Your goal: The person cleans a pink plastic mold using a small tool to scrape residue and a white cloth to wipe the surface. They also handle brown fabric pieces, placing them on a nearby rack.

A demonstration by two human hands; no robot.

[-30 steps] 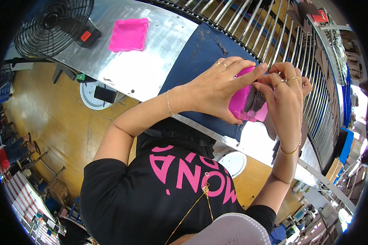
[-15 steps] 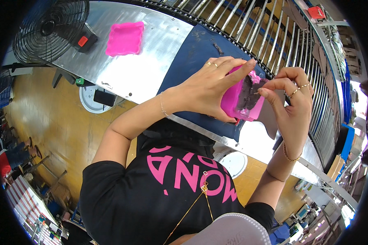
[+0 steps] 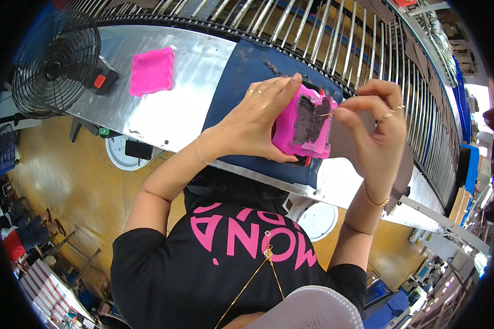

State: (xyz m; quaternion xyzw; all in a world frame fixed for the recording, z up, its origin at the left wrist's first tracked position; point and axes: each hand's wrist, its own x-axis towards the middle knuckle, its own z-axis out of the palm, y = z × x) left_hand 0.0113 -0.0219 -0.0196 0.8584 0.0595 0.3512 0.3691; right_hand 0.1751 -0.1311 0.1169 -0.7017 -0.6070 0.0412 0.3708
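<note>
My left hand [image 3: 246, 122] holds a bright pink, box-like piece [image 3: 285, 130] by its sides, thumb below and fingers above. Dark grey, paste-like material [image 3: 303, 125] covers much of its raised face, with a rough surface. A black part with red edges shows behind the pink piece; what it is I cannot tell. Between the thumb and index finger of my right hand [image 3: 380, 123] is a thin stick [image 3: 325, 114], pinched, its tip at the dark material. Below both hands lies a dark blue mat [image 3: 223, 104] with dark scraps on it.
A wavy-edged pink tray [image 3: 152, 71] lies on the metal table [image 3: 200, 60], near a black fan [image 3: 54, 68]. Metal rollers [image 3: 325, 33] run along the far side. A brown flat piece [image 3: 402, 172] is under my right wrist. White stools [image 3: 314, 220] stand below, one bearing a phone [image 3: 139, 149].
Both hands and the pink piece have shifted left in the view. The piece is turned so more of its dark face shows, and the thin stick now stands out clearly.
</note>
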